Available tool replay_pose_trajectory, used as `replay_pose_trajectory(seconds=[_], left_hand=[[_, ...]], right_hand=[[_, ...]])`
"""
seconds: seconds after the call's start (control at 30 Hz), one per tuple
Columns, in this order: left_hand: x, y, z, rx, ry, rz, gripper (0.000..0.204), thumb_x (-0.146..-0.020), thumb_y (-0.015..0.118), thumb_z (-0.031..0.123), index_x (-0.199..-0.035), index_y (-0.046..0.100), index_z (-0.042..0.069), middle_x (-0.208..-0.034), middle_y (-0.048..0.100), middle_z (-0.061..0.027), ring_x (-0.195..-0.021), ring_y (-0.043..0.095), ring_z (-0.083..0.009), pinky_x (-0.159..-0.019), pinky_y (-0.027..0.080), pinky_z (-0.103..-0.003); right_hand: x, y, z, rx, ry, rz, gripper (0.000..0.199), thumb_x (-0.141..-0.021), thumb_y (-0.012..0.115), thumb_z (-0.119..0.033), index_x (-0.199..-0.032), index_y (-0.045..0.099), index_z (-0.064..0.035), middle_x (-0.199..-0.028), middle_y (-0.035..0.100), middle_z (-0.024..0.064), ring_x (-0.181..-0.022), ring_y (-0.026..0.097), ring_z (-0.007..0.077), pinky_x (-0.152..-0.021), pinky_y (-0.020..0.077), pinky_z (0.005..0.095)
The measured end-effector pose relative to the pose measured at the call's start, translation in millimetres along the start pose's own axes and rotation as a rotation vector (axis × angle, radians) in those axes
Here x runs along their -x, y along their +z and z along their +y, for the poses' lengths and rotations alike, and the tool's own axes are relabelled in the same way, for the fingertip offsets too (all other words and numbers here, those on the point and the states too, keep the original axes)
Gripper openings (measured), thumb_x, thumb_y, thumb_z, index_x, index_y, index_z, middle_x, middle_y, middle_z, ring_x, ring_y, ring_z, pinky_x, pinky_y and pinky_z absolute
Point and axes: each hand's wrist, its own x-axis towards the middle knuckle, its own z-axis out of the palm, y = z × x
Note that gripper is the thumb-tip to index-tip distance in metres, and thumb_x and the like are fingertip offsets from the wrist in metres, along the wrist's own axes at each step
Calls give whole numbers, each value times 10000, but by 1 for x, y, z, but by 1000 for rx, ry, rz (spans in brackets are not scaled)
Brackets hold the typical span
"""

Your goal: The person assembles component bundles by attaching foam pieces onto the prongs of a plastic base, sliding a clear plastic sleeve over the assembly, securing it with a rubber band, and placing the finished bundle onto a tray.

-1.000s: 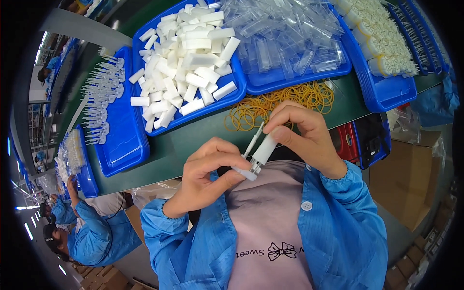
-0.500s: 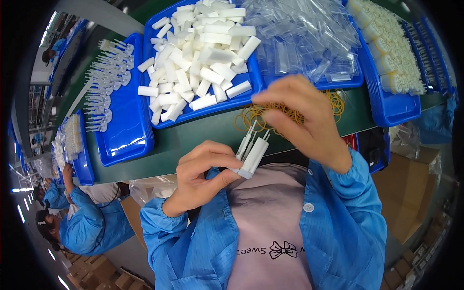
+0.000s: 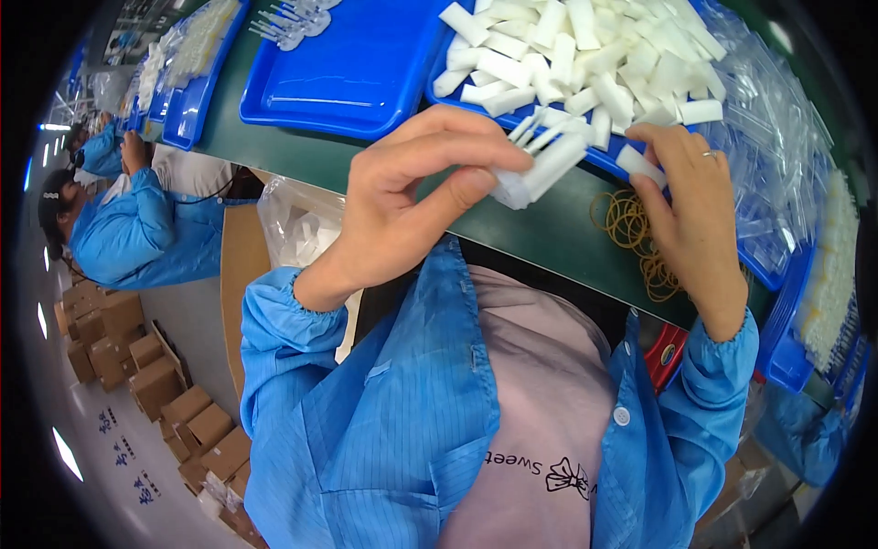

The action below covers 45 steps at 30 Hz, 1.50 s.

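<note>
My left hand (image 3: 416,188) pinches a pronged part (image 3: 514,188) of pale plastic by its base, between thumb and fingers. Its thin prongs point up and away from me, and a long white block (image 3: 560,166) lies alongside them. At the front right edge of the tray of blocks, my right hand (image 3: 693,206) has its thumb and fingers closed on a loose white block (image 3: 638,166). Many similar white blocks (image 3: 558,55) are heaped in the blue tray (image 3: 439,87) beyond both hands.
Yellowish rubber bands (image 3: 631,224) lie on the green table (image 3: 512,233) beside my right hand. Clear plastic pieces (image 3: 768,137) fill the area farther right. Another blue tray (image 3: 334,87) holds pronged parts (image 3: 293,23) at its far end. A co-worker (image 3: 128,224) sits at the left.
The view has swung left. My right hand has moved from above the rubber bands to the tray of blocks and taken hold of one. My left hand still holds the pronged part.
</note>
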Motion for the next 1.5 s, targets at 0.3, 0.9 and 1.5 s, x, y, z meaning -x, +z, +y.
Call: replay_pose_trajectory(seconds=[0.3,0.9,1.5], left_hand=[[7,18,4,-186,160,-172,305,-714,649,-115,-966,710,45,-938,632,-82,-820,599,-223,-693,475,-311],[-2,48,11,51,252,-208,304,-724,661,-76,-997,710,49,-950,635,-91,-816,590,-219,-688,467,-313],[-7,42,17,13,215,-276,302,-701,677,-57,-980,719,52,-935,637,-91,-794,590,-206,-668,470,-304]], right_hand=[[10,-5,8,-311,76,10,239,-726,634,38,-949,604,-40,-886,527,125,-828,552,329,-701,450,373],[31,-21,7,-1546,548,184,327,-938,578,-222,-1152,592,25,-961,646,97,-822,624,150,-726,514,258],[31,-31,9,-1646,517,67,220,-899,611,-85,-1087,584,26,-989,636,91,-822,618,120,-751,514,252]])
